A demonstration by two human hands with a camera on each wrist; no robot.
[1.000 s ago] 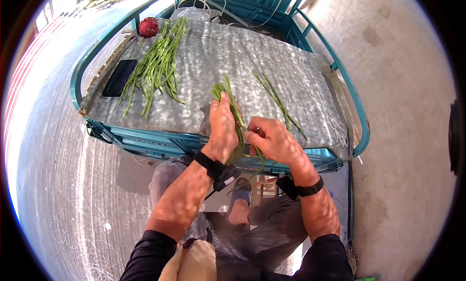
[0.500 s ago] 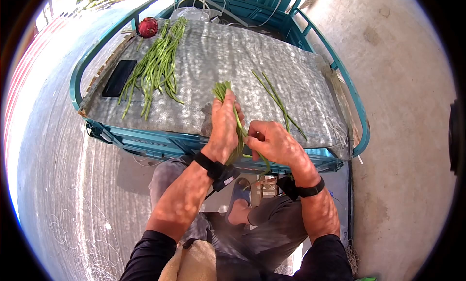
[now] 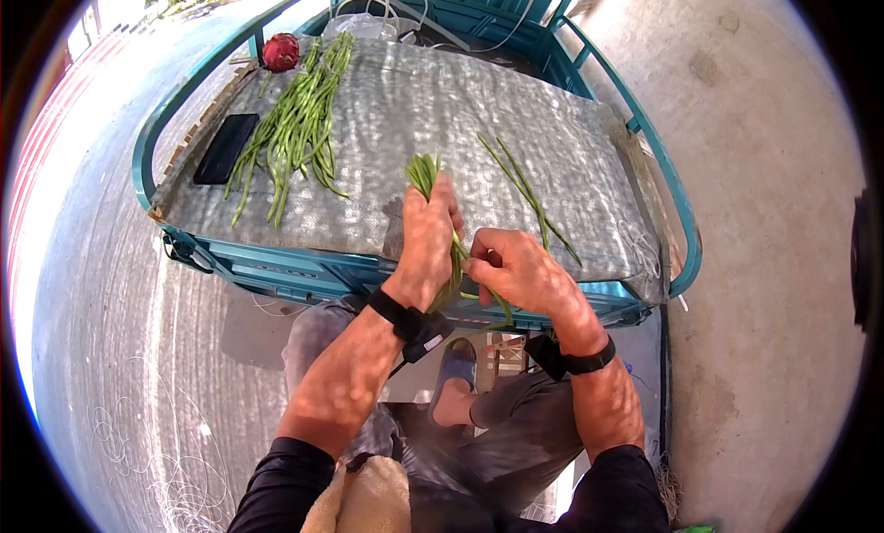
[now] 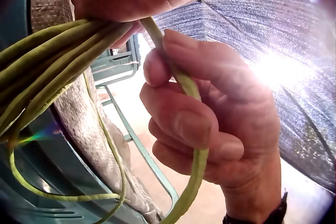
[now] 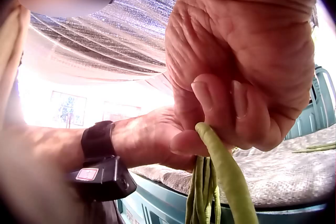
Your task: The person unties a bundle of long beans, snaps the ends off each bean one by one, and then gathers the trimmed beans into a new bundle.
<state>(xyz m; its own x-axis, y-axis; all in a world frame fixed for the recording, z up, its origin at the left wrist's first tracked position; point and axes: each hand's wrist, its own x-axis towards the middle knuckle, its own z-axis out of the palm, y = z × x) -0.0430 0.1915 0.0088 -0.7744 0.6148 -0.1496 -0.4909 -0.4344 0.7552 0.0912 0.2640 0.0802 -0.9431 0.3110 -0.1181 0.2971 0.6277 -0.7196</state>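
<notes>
My left hand (image 3: 426, 238) grips a bunch of long green yard-long beans (image 3: 422, 172) near one end, with the tips showing above the thumb. Their lengths hang down behind the wrist in the left wrist view, beans (image 4: 58, 58) side by side. Just to the right, my right hand (image 3: 516, 266) pinches a single yard-long bean (image 4: 195, 174) between thumb and fingers. That bean (image 5: 228, 174) runs from under my left thumb through the right hand's curled fingers and hangs below. Both hands are over the front edge of the cart bed.
A grey woven sheet (image 3: 396, 100) covers the teal cart bed, with a rail (image 3: 677, 201) round it. On the left lie a large bundle of beans (image 3: 299, 118), a black phone (image 3: 226, 149) and a dragon fruit (image 3: 281, 52). A few loose beans (image 3: 525, 190) lie on the right.
The bean that stuck up above the bunch has slid down, so the tips are now about level. My left thumb has shifted slightly right; the right hand has barely moved.
</notes>
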